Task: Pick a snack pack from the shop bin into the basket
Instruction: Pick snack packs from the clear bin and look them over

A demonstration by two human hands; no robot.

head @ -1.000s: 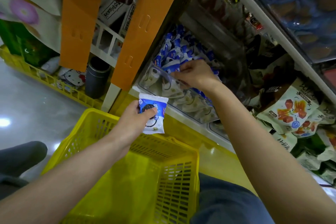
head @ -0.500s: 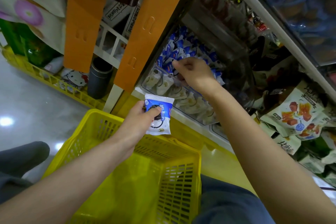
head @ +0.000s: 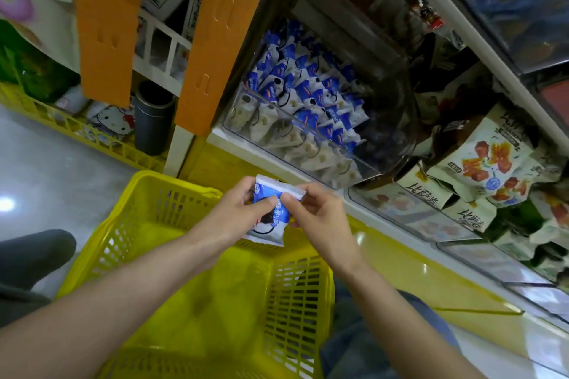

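A blue and white snack pack (head: 271,215) hangs above the far rim of the yellow basket (head: 160,212). My left hand (head: 234,215) grips its left side with thumb across the front. From the right, my right hand (head: 317,212) pinches the pack's top right corner. The clear plastic shop bin (head: 277,120) on the shelf beyond holds several more blue and white packs. The basket looks empty inside.
An orange shelf post (head: 215,40) stands left of the bin. To the right lie white snack bags (head: 480,160) in further clear bins. A dark cylinder (head: 152,120) and a yellow crate (head: 77,129) sit on the left. My knee (head: 369,338) is beside the basket.
My right hand left the bin and came down to the pack in my left hand, now pinching its corner. The pack has moved slightly down over the basket rim.
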